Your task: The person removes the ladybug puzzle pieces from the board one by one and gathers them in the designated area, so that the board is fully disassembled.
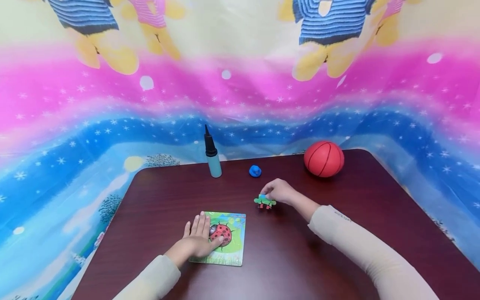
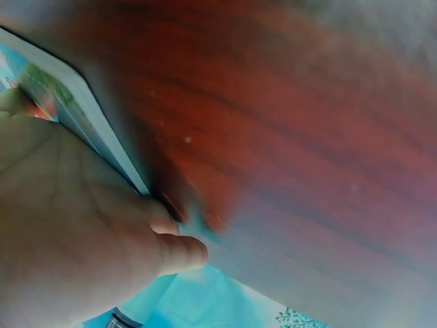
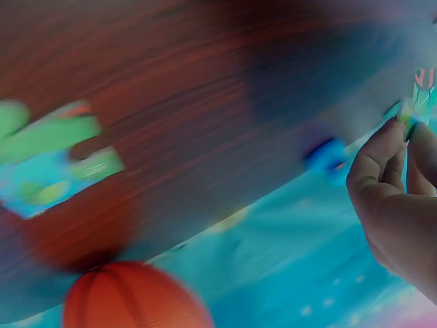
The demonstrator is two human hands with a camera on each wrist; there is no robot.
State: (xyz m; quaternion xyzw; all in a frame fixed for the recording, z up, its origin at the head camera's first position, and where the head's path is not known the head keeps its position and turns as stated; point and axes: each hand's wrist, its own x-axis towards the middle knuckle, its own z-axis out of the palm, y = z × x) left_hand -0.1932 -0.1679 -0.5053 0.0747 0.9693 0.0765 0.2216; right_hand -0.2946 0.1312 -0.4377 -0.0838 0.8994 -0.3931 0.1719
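My left hand lies flat with straight fingers on the left part of a square ladybug puzzle board. In the left wrist view the palm covers much of the board's edge. Farther up and to the right, my right hand pinches a green puzzle piece with red and black at its lower side. Thumb and fingers grip its edge in the right wrist view. That view also has a blurred green and blue puzzle piece at left, not visible in the head view.
At the back of the dark wooden table stand a teal hand pump with a black nozzle, a small blue object and a red ball with black lines. A printed curtain hangs behind the table.
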